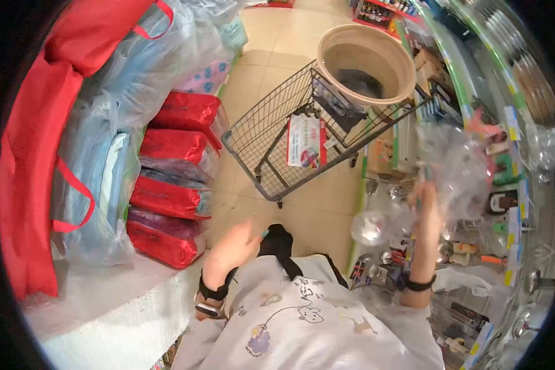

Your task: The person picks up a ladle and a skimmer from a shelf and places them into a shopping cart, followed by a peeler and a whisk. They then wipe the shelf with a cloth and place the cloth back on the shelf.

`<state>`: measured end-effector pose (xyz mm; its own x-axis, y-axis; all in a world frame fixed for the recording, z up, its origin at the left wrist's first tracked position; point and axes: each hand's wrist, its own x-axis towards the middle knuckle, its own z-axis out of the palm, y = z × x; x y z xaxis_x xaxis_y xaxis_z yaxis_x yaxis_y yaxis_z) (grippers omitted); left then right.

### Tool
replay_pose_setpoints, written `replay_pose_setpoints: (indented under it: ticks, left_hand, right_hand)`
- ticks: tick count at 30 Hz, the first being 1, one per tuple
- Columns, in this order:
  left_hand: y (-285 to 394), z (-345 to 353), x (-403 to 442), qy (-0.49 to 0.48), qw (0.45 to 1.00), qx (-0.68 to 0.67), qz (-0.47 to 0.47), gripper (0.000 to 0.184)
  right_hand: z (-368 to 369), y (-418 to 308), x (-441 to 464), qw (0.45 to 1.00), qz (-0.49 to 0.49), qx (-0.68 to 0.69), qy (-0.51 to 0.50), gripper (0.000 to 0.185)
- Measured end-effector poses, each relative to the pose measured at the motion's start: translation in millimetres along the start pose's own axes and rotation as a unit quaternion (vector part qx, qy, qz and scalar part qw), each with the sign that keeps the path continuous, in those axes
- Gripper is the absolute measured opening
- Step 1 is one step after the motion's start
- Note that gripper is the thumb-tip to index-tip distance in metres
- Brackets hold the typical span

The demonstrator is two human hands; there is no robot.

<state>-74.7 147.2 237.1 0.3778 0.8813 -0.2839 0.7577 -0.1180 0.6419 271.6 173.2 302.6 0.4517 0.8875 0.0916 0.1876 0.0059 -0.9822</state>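
Note:
My left hand (237, 243), with a watch (211, 303) on its wrist, hangs beside my white shirt (302, 320) near the low white ledge; its fingers are blurred. On the right, my right hand (424, 196) reaches up to the shelf among clear plastic-wrapped items (453, 166). Its fingers are smeared and partly hidden, so what they touch cannot be made out. In front of me stands a wire shopping cart (277, 129) with a red and white package (306, 142) inside and a large beige tub (367, 61) at its far end.
Red packaged bundles (166, 200) and bagged bedding (105, 154) are stacked on the white ledge (117, 314) at the left. Shelves of kitchen utensils with price labels (512, 246) run along the right. Tiled floor (259, 61) lies under the cart.

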Motion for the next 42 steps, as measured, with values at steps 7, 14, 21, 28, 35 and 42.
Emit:
replay_pose_setpoints:
  ticks: [7, 14, 21, 28, 35, 42]
  left_hand:
    - [-53.9, -39.1, -14.8, 0.056, 0.991, 0.014, -0.124, 0.049]
    - [-74.1, -25.4, -7.3, 0.024, 0.966, -0.102, -0.234, 0.047]
    - [-49.2, -16.3, -4.4, 0.102, 0.903, -0.208, -0.361, 0.044]
    - [-28.3, -4.5, 17.3, 0.116, 0.837, -0.288, -0.45, 0.042]
    - [-11.5, 0.4, 25.2, 0.114, 0.799, -0.307, -0.505, 0.041]
    - [-12.6, 0.3, 32.4, 0.122, 0.811, -0.28, -0.498, 0.041]
  right_hand:
    - [184.6, 48.3, 50.7, 0.979, 0.015, 0.148, -0.141, 0.03]
    - [349.6, 253.0, 95.8, 0.965, 0.039, 0.117, -0.231, 0.027]
    - [403.3, 426.1, 73.5, 0.883, 0.218, -0.134, -0.393, 0.038]
    - [416.5, 527.7, 8.8, 0.826, 0.272, -0.259, -0.421, 0.045]
    - [418.4, 469.7, 10.0, 0.743, 0.162, -0.4, -0.512, 0.067]
    - [418.7, 412.2, 47.5, 0.75, 0.212, -0.362, -0.512, 0.093]
